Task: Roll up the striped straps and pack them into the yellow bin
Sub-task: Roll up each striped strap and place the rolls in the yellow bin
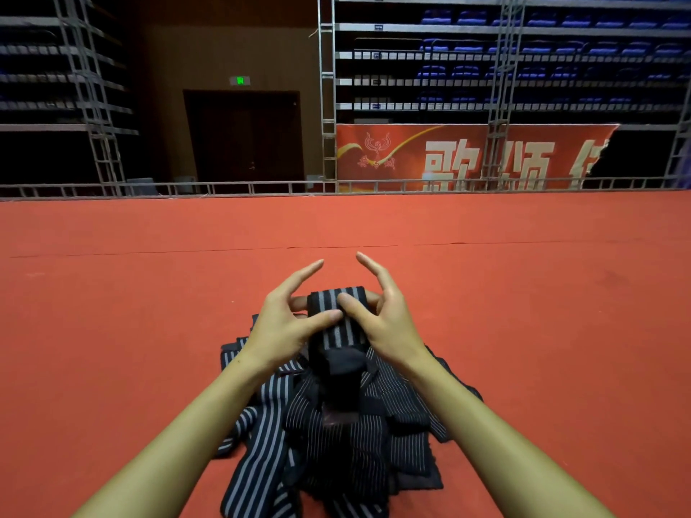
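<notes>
My left hand (289, 323) and my right hand (381, 315) are both up in front of me, and between them I hold a striped strap (338, 319). It is black with pale grey lines. The top part of it is rolled or folded over, and it sits right between my two palms. My left thumb (324, 318) lies across the front of the strap and presses on it. My right thumb (353, 306) presses on it too, just above my left thumb, so the two thumbs almost touch. My other fingers are not wrapped round the strap. They stick up and out, spread a bit, with the long ones pointing toward each other above the roll. I cannot tell what the fingers behind the strap are doing.

The strap hangs down from my thumbs into a heap of more striped straps (336, 424). The heap lies below my hands and between my two arms, on the red carpet (149, 293).

Far beyond my fingertips there is a metal rail (224, 188), a dark door (243, 136), a red banner (467, 158) with big pale letters, and rows of blue seats (561, 46).
</notes>
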`<state>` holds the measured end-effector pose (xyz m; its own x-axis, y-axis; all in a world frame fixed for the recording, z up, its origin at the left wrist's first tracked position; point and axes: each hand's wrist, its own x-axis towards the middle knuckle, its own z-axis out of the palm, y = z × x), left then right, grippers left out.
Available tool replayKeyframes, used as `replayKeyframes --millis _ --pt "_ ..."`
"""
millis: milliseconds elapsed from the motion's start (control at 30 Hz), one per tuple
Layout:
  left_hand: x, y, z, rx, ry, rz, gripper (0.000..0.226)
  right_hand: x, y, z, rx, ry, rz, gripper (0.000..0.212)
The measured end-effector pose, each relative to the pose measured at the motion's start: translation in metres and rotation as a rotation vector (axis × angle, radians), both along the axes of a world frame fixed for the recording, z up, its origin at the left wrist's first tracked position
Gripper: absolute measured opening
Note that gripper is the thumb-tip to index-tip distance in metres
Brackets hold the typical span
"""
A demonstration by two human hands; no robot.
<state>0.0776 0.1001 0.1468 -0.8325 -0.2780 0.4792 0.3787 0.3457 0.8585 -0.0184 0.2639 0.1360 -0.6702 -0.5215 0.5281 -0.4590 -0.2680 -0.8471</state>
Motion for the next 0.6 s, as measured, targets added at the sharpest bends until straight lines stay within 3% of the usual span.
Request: replayKeyframes --millis 200,400,500,600 --pt "-0.002 -0.003 0.016 0.109 -0.011 -0.019 0.076 -0.002 0.018 -0.014 0.171 -0.005 0.071 0.078" --pt "-0.007 0.003 0.022 0.160 -0.037 -0.043 0.079 0.002 0.021 -0.006 0.074 0.046 -0.076 0.081" --pt "-0.005 0.004 0.024 0.202 -0.050 -0.016 0.080 0.006 0.024 -0.004 0.112 0.280 -0.207 0.078" --pt "-0.002 0.003 0.027 0.248 -0.060 0.021 0.079 0.009 0.030 -0.008 0.187 0.604 -0.221 0.091"
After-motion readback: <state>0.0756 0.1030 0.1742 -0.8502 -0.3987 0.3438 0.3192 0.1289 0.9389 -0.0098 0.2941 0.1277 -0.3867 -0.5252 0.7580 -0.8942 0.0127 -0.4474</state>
